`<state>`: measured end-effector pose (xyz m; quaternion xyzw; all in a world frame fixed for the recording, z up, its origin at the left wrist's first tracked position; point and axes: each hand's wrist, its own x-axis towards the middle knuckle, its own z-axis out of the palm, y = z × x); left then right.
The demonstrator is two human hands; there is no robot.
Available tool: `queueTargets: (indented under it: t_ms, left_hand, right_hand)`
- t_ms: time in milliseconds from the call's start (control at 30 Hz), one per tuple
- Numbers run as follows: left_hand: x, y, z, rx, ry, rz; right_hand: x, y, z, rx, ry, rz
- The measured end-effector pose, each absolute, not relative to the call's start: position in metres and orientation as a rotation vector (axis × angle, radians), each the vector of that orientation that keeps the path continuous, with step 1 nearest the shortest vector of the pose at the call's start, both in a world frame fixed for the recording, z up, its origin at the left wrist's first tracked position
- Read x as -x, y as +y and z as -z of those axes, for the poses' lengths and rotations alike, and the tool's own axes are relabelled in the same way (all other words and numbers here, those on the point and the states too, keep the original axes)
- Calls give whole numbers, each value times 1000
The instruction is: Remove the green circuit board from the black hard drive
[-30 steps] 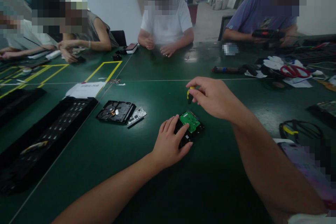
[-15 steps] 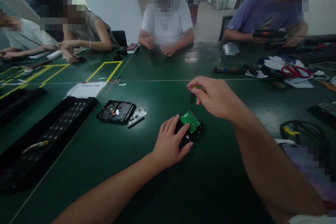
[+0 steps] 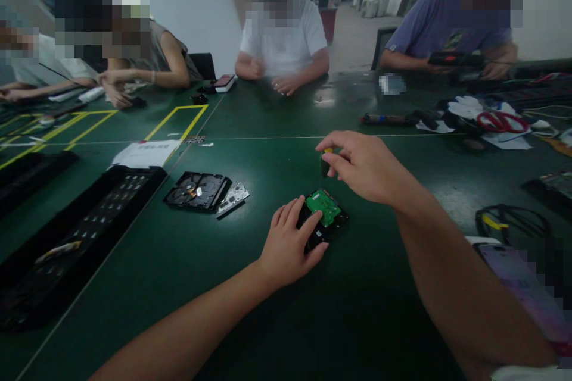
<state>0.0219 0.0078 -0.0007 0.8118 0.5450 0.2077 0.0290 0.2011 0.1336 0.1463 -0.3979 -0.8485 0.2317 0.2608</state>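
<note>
- The left hand (image 3: 289,245) lies on the near left corner of a hard drive (image 3: 322,221). Its fingers are nearly straight and spread over the top, and the thumb rests against the near edge. It presses the drive down and is not closed around it.
- The hard drive lies flat on the green table (image 3: 286,321), about mid-table and straight in front of the person. Its green circuit board (image 3: 323,207) faces up.
- The right hand (image 3: 364,165) hovers just above and behind the drive. Its thumb and fingertips are pinched shut on a small screwdriver (image 3: 325,161).
- The screwdriver has a yellow cap and a dark handle and stands nearly upright, pointing down toward the far edge of the circuit board. Whether its tip touches the board cannot be told.
- To the left, well apart, an opened drive (image 3: 198,189) lies with a loose board (image 3: 233,196) touching its right side.
- Further left is a long black tray (image 3: 89,214), with a sheet of paper (image 3: 145,152) beyond it.
- At the far right lie red scissors (image 3: 498,121) and white gloves (image 3: 467,106), with a coil of cable (image 3: 509,223) nearer the person.
- Other people sit along the far side of the table, their hands on their own work.
</note>
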Motion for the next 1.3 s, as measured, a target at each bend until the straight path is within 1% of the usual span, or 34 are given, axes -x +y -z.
queueTargets:
  t_ms: [267, 533, 933, 1100, 1300]
  left_hand:
    - [-21, 8, 3, -2499, 1674, -658]
    - [-23, 8, 2, -2505, 1677, -655]
    - [-22, 9, 5, -2504, 1675, -650]
    - [-22, 8, 4, -2501, 1675, -646]
    - [-22, 8, 2, -2509, 1676, -634]
  right_hand:
    - [-200, 135, -146, 1031, -2320, -554]
    - [-201, 131, -149, 1105, -2302, -626]
    - [-201, 134, -149, 1019, -2355, -523]
    - [-202, 132, -149, 1102, -2333, -558]
    - [-202, 129, -149, 1100, -2308, -626]
